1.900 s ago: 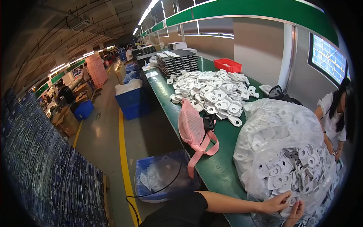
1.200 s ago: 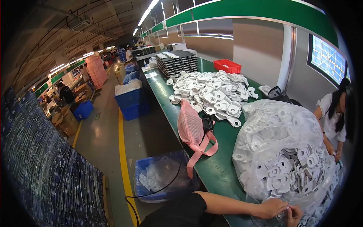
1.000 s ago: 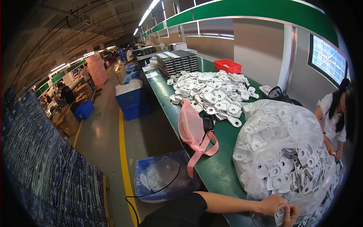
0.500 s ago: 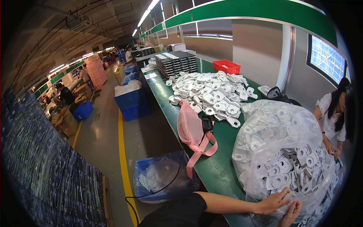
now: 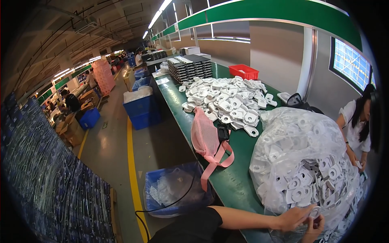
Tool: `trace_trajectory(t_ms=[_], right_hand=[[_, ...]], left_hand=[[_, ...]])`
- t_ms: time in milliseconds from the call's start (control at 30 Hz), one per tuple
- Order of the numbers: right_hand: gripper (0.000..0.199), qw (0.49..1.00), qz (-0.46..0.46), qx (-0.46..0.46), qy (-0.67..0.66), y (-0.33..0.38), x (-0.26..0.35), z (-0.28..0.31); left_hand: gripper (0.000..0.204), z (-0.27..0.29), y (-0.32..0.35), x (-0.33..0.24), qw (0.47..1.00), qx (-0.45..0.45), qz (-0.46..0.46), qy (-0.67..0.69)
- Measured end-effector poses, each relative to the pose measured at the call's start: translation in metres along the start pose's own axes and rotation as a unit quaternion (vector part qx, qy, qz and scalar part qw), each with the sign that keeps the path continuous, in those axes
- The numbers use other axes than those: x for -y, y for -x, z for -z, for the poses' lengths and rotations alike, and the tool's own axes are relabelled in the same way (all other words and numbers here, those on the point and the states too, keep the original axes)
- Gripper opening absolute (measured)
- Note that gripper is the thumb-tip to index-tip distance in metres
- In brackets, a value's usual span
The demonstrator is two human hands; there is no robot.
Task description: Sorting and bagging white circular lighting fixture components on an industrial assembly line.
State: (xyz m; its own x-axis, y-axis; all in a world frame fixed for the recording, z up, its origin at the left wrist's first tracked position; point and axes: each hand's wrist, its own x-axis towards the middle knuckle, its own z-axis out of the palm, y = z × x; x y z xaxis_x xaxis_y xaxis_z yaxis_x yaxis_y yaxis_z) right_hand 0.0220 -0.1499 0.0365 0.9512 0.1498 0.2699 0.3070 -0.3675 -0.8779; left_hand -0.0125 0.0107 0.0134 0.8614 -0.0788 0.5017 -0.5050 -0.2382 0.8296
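At the lower right, my left hand (image 5: 292, 219) and my right hand (image 5: 313, 230) are close together, with fingers closed. Between their fingertips is a white plastic part with a round hole (image 5: 315, 212); both hands grip it. Just beyond them stands a big clear plastic bag (image 5: 267, 162), its mouth gaping toward me. Many loose white plastic parts (image 5: 300, 182) of the same look fill it. My right forearm is cut off by the lower edge of the picture.
On the green table (image 5: 235, 174) lie a pink mesh bag (image 5: 204, 135), a heap of white parts (image 5: 227, 97), stacked black trays (image 5: 188, 69) and a red bin (image 5: 243, 72). A blue bin (image 5: 162, 210) sits on the floor. A co-worker (image 5: 356, 121) handles something at the right.
My fingers have lifted slightly, and the white part between them now shows its ring. The co-worker's hands have shifted a little, with a small white thing showing there.
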Motion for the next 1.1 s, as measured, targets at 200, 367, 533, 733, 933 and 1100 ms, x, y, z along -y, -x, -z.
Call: trace_trajectory(t_ms=[200, 367, 533, 733, 933, 1100], right_hand=[[0.023, 0.995, 0.079, 0.046, -0.034, -0.028, -0.069, 0.021], [0.025, 0.994, 0.045, -0.009, -0.101, -0.019, -0.028, 0.007], [0.019, 0.991, 0.052, -0.044, -0.113, -0.015, -0.016, 0.015], [0.015, 0.995, 0.047, -0.076, -0.038, -0.010, -0.010, 0.022], [0.016, 0.994, 0.054, -0.089, -0.038, -0.015, -0.011, 0.022], [0.009, 0.995, 0.018, -0.098, -0.007, -0.016, -0.013, 0.049]], left_hand=[[0.057, 0.009, -0.009, 0.003, 0.995, 0.058, -0.031, -0.078], [0.053, 0.080, -0.044, 0.016, 0.973, -0.133, -0.127, -0.139], [0.016, 0.307, -0.104, 0.064, 0.865, -0.393, -0.072, -0.303], [0.108, 0.473, -0.101, 0.065, 0.843, -0.496, 0.209, -0.003], [0.074, 0.425, -0.087, 0.023, 0.764, -0.477, 0.134, -0.413], [0.040, 0.213, -0.085, -0.061, 0.926, -0.214, -0.101, -0.296]])
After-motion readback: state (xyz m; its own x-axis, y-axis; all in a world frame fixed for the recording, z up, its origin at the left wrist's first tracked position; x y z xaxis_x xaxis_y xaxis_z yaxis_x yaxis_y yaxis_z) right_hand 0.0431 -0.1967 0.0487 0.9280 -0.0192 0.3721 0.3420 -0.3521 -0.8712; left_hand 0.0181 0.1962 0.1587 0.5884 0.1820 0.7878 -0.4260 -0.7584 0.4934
